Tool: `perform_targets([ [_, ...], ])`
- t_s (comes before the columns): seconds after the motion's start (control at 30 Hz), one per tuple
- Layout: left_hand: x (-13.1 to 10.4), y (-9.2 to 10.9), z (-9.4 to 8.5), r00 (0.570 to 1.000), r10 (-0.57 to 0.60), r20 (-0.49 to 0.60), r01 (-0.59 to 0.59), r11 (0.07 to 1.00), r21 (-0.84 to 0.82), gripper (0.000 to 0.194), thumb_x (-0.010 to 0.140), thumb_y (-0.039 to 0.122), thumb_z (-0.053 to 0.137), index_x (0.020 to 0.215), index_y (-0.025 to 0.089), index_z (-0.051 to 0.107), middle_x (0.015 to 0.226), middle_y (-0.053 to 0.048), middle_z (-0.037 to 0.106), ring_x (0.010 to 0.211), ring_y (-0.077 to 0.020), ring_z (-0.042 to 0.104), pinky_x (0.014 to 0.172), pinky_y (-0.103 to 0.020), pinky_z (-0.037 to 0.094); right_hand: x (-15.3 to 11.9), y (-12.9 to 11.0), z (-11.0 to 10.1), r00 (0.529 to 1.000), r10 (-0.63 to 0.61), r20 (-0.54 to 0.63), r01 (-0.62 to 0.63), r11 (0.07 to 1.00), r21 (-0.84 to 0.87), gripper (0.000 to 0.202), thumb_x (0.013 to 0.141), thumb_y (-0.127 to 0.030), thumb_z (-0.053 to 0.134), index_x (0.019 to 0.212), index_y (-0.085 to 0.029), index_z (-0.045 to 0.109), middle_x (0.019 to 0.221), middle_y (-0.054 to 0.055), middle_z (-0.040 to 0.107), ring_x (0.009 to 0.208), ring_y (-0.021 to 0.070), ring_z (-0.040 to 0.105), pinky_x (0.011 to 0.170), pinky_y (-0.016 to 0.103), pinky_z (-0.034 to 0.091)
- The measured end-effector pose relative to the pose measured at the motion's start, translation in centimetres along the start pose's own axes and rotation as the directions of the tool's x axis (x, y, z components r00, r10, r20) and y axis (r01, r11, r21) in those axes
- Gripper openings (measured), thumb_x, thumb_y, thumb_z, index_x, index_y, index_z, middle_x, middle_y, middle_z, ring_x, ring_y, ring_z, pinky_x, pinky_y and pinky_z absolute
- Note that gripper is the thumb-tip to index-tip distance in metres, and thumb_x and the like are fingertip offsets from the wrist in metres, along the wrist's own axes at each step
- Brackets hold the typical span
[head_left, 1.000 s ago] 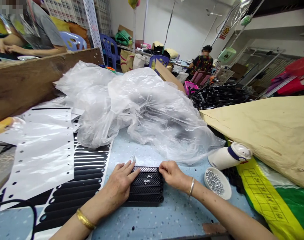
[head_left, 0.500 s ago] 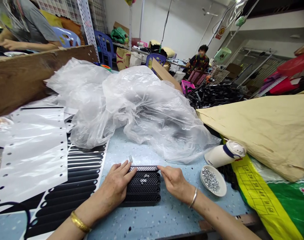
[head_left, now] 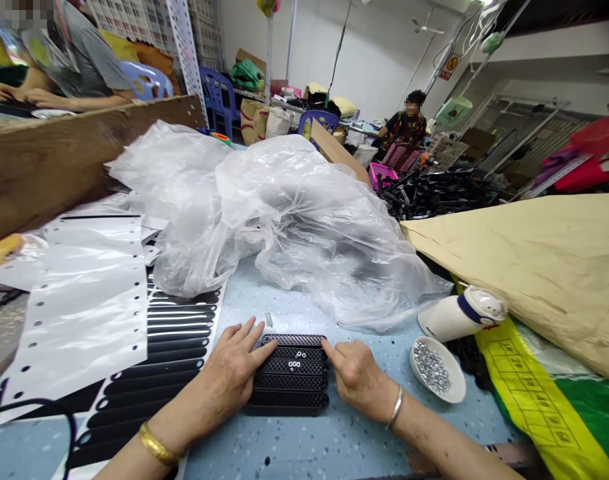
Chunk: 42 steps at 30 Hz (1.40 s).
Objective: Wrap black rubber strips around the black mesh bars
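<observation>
Several black strips with a diamond-mesh pattern (head_left: 291,381) lie side by side on the blue speckled table. My left hand (head_left: 234,360) has its fingers spread at their left end, the thumb touching near the end of the farthest strip (head_left: 294,341). At that strip's right end rests the index fingertip of my right hand (head_left: 357,373); its other fingers are curled, and whatever they may hold is hidden. Small silver rings (head_left: 295,365) lie loose on the middle strips. A small clear piece (head_left: 269,319) is just beyond my left fingers.
To the right stand a white bowl of small metal rings (head_left: 457,390) and a white bottle (head_left: 447,318) lying tilted. Crumpled clear plastic (head_left: 304,207) covers the back. White punched sheets (head_left: 89,300) and black strips are at left. Two people sit farther off.
The view has shifted slightly, so everything sits a little to the right. My left fingers have spread and lifted somewhat; my right index finger now extends onto the strip's end.
</observation>
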<state>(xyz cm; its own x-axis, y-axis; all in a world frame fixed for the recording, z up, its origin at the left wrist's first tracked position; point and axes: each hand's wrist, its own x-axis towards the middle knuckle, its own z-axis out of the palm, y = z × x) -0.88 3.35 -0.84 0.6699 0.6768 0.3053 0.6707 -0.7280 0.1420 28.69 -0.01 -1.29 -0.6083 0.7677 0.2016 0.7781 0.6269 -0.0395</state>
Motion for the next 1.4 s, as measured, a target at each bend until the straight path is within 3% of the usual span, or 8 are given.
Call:
perform_targets([
  [0.17,-0.9,-0.7,-0.5,0.998,-0.038,0.055,0.036,0.999,0.027,0.074,0.064,-0.006,0.047,0.130,0.025,0.058,0.134,-0.016,0.056,0.129,-0.0377,0.048,0.098,-0.055,0.041,-0.2,-0.2,0.7,0.998,-0.002,-0.056,0.005,0.999,0.053,0.056,0.074,0.002,0.041,0.129,-0.004,0.053,0.074,0.009,0.064,0.066,0.0215,0.056,0.059,0.035,0.042],
  [0.37,-1.3,-1.5,-0.1,0.998,-0.034,0.053,0.028,0.994,0.109,0.072,0.065,-0.005,0.049,0.129,0.026,0.059,0.129,-0.018,0.060,0.121,-0.0421,0.054,0.089,-0.058,0.045,-0.3,-0.1,1.0,0.993,-0.034,-0.111,0.042,0.997,0.070,0.054,0.076,0.002,0.038,0.129,-0.002,0.050,0.074,0.009,0.064,0.063,0.0213,0.057,0.058,0.035,0.042],
  [0.57,-1.1,-1.4,-0.3,0.995,-0.027,0.092,0.016,0.993,0.115,0.071,0.063,-0.004,0.051,0.128,0.023,0.058,0.128,-0.017,0.061,0.123,-0.0401,0.053,0.095,-0.057,0.041,-0.1,-0.1,0.8,0.995,-0.027,-0.095,0.035,0.996,0.076,0.054,0.076,0.002,0.038,0.128,-0.002,0.052,0.072,0.009,0.063,0.064,0.0220,0.056,0.057,0.035,0.042],
  [0.77,0.3,-1.9,-1.1,0.985,0.081,0.150,-0.063,0.991,-0.120,0.065,0.064,-0.006,0.045,0.124,0.018,0.057,0.125,-0.012,0.066,0.116,-0.0258,0.060,0.091,-0.041,0.044,0.0,0.1,0.9,0.993,-0.026,-0.116,0.039,0.994,0.104,0.050,0.080,0.001,0.038,0.127,-0.003,0.053,0.072,0.008,0.062,0.065,0.0207,0.056,0.058,0.032,0.042],
  [0.9,0.5,-2.1,-1.8,0.984,0.070,0.164,-0.050,0.991,-0.121,0.062,0.066,-0.006,0.045,0.122,0.019,0.058,0.126,-0.012,0.066,0.116,-0.0302,0.061,0.087,-0.044,0.046,0.4,0.2,0.4,0.984,0.051,-0.174,-0.004,0.965,0.263,0.039,0.090,-0.003,0.036,0.124,-0.008,0.056,0.067,0.004,0.061,0.058,0.0164,0.054,0.055,0.027,0.040],
  [1.07,1.1,-0.3,-2.3,0.995,0.065,0.077,-0.062,0.997,-0.040,0.061,0.071,-0.003,0.045,0.127,0.018,0.057,0.139,-0.016,0.055,0.132,-0.0385,0.045,0.099,-0.056,0.038,1.1,-1.3,-1.2,0.990,0.039,-0.137,-0.004,0.969,0.246,0.039,0.090,-0.005,0.039,0.120,-0.010,0.062,0.068,0.005,0.059,0.057,0.0175,0.053,0.055,0.029,0.038],
  [1.23,2.3,2.2,-1.1,0.987,0.091,0.136,-0.082,0.994,-0.069,0.066,0.071,0.001,0.051,0.133,0.024,0.054,0.144,-0.012,0.050,0.137,-0.0418,0.036,0.104,-0.060,0.032,1.4,-3.0,-1.8,0.999,-0.029,-0.040,0.034,0.991,0.133,0.045,0.085,-0.005,0.042,0.126,-0.011,0.060,0.072,0.008,0.061,0.059,0.0199,0.054,0.054,0.031,0.039],
  [1.4,2.8,2.6,0.2,0.982,0.072,0.177,-0.062,0.996,-0.059,0.062,0.076,0.003,0.051,0.132,0.028,0.056,0.142,-0.011,0.051,0.136,-0.0436,0.037,0.104,-0.061,0.032,1.5,-3.0,-1.5,0.999,-0.033,-0.008,0.034,0.994,0.108,0.046,0.083,-0.006,0.045,0.127,-0.009,0.059,0.073,0.008,0.062,0.059,0.0197,0.055,0.055,0.031,0.039],
])
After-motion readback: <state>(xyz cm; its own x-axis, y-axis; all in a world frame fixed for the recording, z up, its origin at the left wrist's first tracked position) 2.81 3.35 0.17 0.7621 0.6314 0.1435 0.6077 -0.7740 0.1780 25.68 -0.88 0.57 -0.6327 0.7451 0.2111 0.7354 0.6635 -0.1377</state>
